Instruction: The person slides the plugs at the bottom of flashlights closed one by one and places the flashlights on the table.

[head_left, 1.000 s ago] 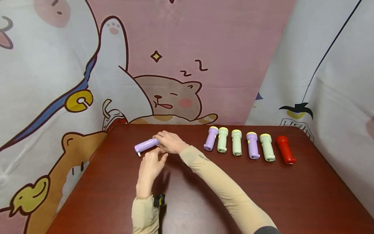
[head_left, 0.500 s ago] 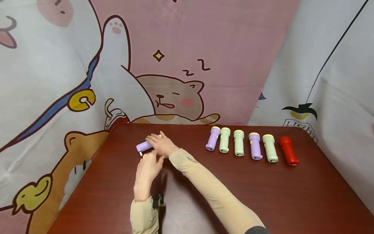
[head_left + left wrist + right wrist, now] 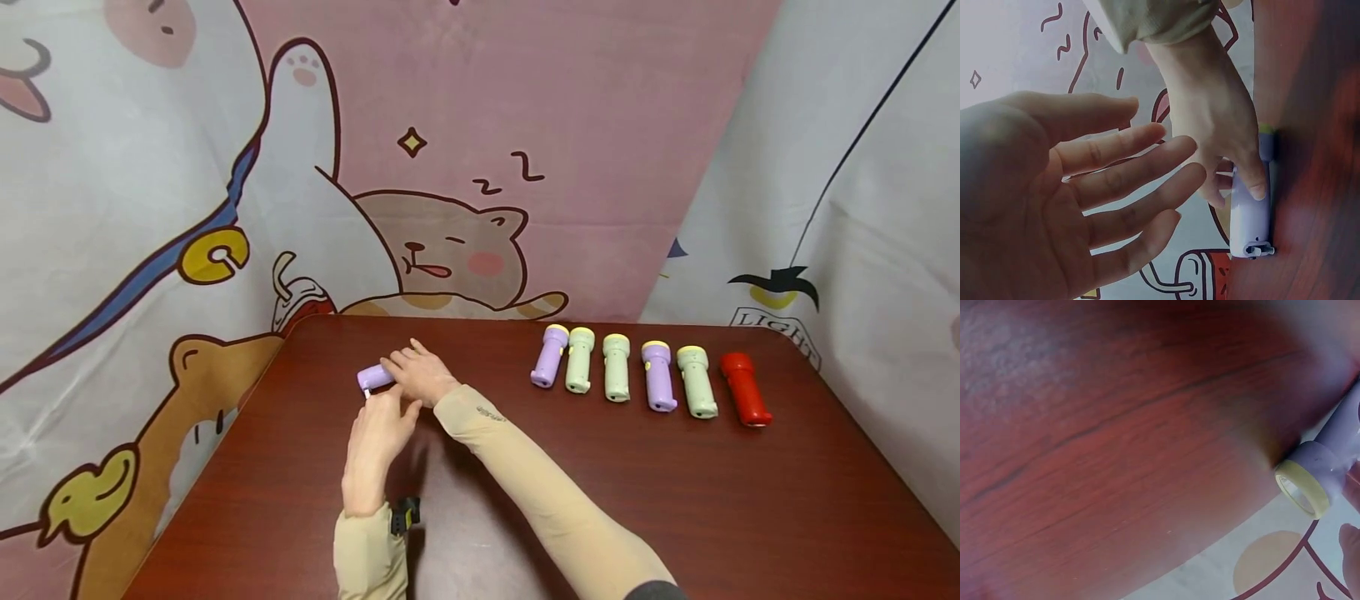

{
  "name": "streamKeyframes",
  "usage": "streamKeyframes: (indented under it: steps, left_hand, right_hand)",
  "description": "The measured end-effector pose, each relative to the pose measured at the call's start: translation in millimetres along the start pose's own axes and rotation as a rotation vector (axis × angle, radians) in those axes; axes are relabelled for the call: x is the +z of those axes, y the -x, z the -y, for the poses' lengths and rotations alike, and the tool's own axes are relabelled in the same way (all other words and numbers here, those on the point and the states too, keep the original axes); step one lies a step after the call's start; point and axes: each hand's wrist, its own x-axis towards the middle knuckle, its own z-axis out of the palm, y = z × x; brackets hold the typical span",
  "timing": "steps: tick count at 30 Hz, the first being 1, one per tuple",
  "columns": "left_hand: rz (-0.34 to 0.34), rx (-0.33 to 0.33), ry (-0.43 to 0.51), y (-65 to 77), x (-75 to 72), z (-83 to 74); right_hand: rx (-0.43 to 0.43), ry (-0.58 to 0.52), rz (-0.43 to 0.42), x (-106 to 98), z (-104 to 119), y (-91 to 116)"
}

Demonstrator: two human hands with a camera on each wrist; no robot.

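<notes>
A purple flashlight (image 3: 372,377) lies near the table's back left, its tail end facing left. My right hand (image 3: 422,375) grips it from above and hides most of its body in the head view. In the left wrist view, the thumb lies along the flashlight (image 3: 1249,215), whose tail bears a small whitish piece. Its yellow-rimmed lens end (image 3: 1304,487) shows at the right of the right wrist view. My left hand (image 3: 378,442) is just in front of the flashlight, and the left wrist view shows its fingers spread apart with nothing in them.
Along the back right of the dark red table (image 3: 570,483) stretches a row of purple and pale green flashlights (image 3: 617,369), all lying down. A red flashlight (image 3: 746,390) ends the row. A cartoon cloth (image 3: 600,167) hangs behind the table's back edge.
Over the last second my right hand has slid left along the flashlight, covering more of it. My left hand stays about where it was. The head view has turned slightly left.
</notes>
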Motion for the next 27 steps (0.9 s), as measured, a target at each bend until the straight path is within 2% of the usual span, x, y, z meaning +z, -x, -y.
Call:
streamKeyframes:
  steps: [6,10,15,22,27]
  left_hand:
    - [0.005,0.000,0.019,-0.5,2.1,-1.2]
    - [0.005,0.002,0.026,-1.2,3.9,-1.3]
    - [0.014,0.009,0.031,-1.0,5.0,-0.6]
    - [0.024,0.007,0.029,-1.0,4.5,0.5]
    - [0.027,0.010,0.022,-2.0,5.5,0.1]
  right_hand:
    - [-0.001,0.041,-0.115,7.2,-2.3,4.2]
    - [0.019,0.032,-0.153,10.4,-3.0,6.7]
    - [0.036,0.015,-0.150,12.3,-4.1,11.2]
    - [0.083,-0.039,-0.059,13.2,-7.6,17.2]
    - [0.079,-0.053,-0.066,14.2,-12.8,25.0]
